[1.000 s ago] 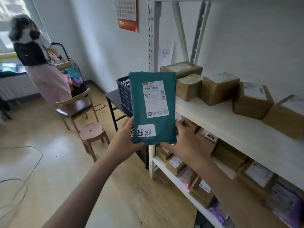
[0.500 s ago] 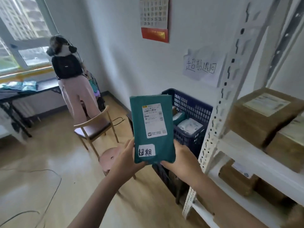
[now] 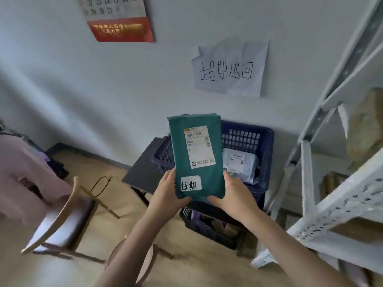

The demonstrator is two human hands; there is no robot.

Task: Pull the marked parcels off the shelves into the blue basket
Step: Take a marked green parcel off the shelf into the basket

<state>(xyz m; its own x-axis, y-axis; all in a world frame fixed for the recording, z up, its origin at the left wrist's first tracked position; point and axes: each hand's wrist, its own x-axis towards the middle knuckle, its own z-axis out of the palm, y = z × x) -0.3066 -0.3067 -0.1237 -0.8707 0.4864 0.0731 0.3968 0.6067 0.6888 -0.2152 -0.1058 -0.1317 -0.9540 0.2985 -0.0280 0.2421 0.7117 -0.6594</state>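
I hold a flat green parcel (image 3: 196, 154) upright in both hands, in front of and above the blue basket (image 3: 246, 137). It carries a white shipping label and a handwritten white sticker near its lower edge. My left hand (image 3: 167, 193) grips the lower left corner, and my right hand (image 3: 232, 193) grips the lower right corner. Inside the basket lies a pale grey parcel (image 3: 240, 164) with a label. The green parcel hides the basket's left half.
The basket stands on a dark low table (image 3: 145, 170) against the wall. A second dark basket (image 3: 209, 224) sits below it. White metal shelving (image 3: 323, 179) with brown boxes rises at the right. A wooden chair (image 3: 60, 218), a round stool (image 3: 145, 262) and a person (image 3: 22, 175) are at the left.
The view has swung left and closed in on the basket. The green parcel, still held in both hands, now hangs over the basket instead of beside the shelf.
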